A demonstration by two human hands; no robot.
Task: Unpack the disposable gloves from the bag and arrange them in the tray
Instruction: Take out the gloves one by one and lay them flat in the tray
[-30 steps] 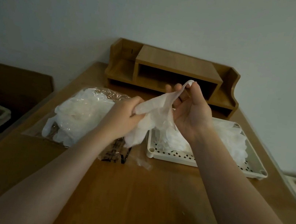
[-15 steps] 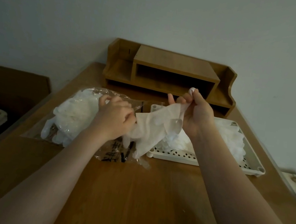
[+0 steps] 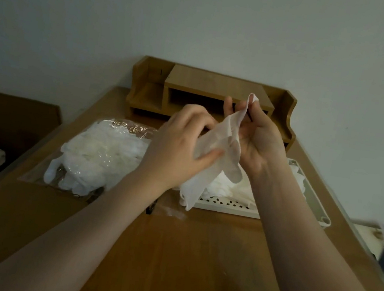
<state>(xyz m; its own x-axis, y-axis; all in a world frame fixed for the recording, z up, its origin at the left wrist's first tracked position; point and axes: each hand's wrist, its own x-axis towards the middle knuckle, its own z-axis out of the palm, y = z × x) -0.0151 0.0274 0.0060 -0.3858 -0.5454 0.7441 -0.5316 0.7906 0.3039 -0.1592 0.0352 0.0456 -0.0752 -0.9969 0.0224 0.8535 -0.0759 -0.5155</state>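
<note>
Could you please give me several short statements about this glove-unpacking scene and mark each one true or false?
1. Both hands hold one thin translucent disposable glove. True: the left hand and the right hand both grip it.
2. The white perforated plastic tray holds no gloves. False: a heap of white gloves lies in it.
3. The clear plastic bag lies left of the tray. True.
4. The bag has been emptied. False: many gloves show inside it.
5. The wooden desk organiser stands at the table's near edge. False: it stands at the far edge, against the wall.
</note>
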